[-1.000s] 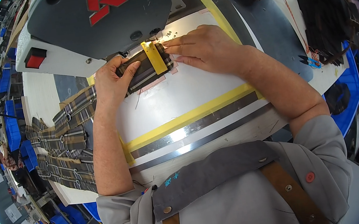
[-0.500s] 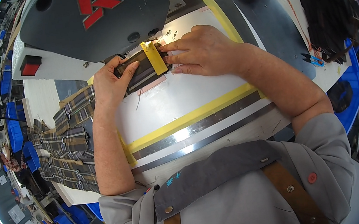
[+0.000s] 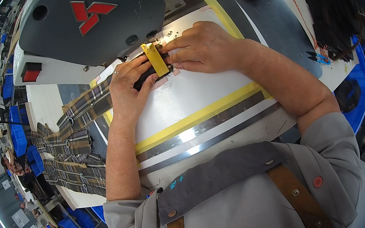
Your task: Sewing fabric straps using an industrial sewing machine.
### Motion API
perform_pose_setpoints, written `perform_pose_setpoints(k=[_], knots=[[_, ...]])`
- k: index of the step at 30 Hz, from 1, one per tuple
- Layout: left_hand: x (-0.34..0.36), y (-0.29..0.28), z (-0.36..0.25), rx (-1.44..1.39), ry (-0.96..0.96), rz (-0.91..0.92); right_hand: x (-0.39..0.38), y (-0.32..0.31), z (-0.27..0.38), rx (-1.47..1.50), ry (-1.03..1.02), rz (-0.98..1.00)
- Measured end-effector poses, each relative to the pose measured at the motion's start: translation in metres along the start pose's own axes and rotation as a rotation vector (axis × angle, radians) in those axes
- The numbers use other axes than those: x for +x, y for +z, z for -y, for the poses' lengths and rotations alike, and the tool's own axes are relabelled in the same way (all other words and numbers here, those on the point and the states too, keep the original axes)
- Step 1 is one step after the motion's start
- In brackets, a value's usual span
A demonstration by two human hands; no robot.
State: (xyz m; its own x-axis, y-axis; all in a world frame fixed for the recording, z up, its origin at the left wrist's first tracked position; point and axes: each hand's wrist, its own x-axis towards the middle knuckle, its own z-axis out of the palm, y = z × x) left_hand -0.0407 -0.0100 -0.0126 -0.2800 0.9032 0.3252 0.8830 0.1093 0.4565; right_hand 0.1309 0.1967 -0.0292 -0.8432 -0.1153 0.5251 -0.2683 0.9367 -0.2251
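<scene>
A plaid fabric strip (image 3: 93, 98) with metal rings runs under a dark grey sewing machine head (image 3: 120, 30). A narrow yellow plate (image 3: 156, 61) lies across its right end. On the strip, just left of the plate, my left hand (image 3: 129, 87) is closed, its fingers on top and its thumb at the near edge. My right hand (image 3: 208, 48) lies to the right of the plate with fingers stretched out and apart. Its fingertips touch the strip's end, and the contact is partly hidden by the plate. The needle area is too small to make out.
A white sheet edged with yellow tape (image 3: 201, 117) covers the work surface. More plaid strips (image 3: 73, 174) hang at the left. Blue thread snips (image 3: 320, 58) and a dark fabric pile (image 3: 331, 16) are at the right, beside a blue bin (image 3: 362, 76).
My left hand has moved right, toward the yellow plate, and its fingers now lie flatter over the strip. The strip at the left has shifted rightward. My right hand has barely moved.
</scene>
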Motion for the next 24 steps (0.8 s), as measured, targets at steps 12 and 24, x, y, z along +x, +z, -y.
perform_pose_setpoints(k=[12,24], knots=[[-0.003,0.008,-0.005,-0.019,-0.109,-0.012,0.000,-0.001,-0.011,0.061,-0.029,0.018],[-0.005,0.010,-0.002,-0.114,-0.167,-0.120,0.001,-0.004,-0.007,0.045,-0.025,-0.025]])
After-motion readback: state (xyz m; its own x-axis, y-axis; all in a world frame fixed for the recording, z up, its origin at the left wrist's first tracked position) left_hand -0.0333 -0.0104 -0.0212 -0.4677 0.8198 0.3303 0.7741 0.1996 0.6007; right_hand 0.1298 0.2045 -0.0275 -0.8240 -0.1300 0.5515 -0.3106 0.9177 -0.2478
